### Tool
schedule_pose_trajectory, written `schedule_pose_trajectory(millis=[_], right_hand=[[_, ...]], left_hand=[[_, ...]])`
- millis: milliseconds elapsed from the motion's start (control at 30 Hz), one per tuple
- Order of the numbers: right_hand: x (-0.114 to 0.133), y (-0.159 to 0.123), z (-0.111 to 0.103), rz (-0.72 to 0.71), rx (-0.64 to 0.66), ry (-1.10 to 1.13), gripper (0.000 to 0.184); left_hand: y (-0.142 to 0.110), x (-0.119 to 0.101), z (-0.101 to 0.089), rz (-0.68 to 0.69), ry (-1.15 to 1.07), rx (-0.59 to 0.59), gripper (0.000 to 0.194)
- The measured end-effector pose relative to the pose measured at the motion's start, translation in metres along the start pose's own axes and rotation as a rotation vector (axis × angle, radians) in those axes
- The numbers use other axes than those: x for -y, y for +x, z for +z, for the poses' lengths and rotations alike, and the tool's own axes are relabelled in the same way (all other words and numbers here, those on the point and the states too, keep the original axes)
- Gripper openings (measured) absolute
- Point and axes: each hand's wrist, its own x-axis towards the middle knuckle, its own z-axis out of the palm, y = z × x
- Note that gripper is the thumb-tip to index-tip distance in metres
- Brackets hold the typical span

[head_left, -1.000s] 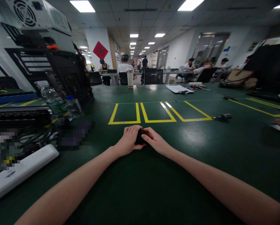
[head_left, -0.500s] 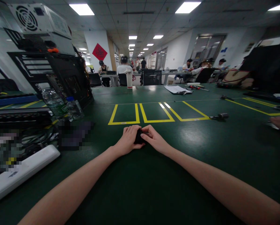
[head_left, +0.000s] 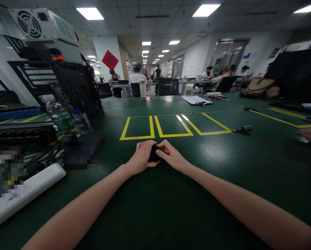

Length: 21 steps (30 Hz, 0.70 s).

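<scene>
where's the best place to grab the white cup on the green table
Grip the white cup around mid-body, probably from the near side: it stands upright and tall, with only flat yellow tape between it and the left hand.

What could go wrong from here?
The black object is mostly hidden by the left hand and right hand, so a slip might be hard to spot.
The left forearm rests near the power strip; swinging outward, it could bump it.
</scene>
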Motion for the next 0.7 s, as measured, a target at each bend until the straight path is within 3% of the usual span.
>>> schedule_pose_trajectory(millis=[167, 400, 700], right_hand=[[-0.0019, 0.0031, 0.0017, 0.028, -0.062, -0.066, 0.022], [0.0008, -0.0011, -0.0011, -0.019, 0.039, -0.028, 0.023], [-0.0084, 0.0052, 0.0006, 0.027, -0.046, -0.004, 0.022]], left_hand=[[0.0003, -0.0005, 0.0006, -0.010, 0.002, 0.000, 0.058], [0.0000, 0.0002, 0.0010, -0.007, 0.001, -0.003, 0.058], [0.0003, -0.0018, 0.0010, -0.008, 0.006, -0.004, 0.059]])
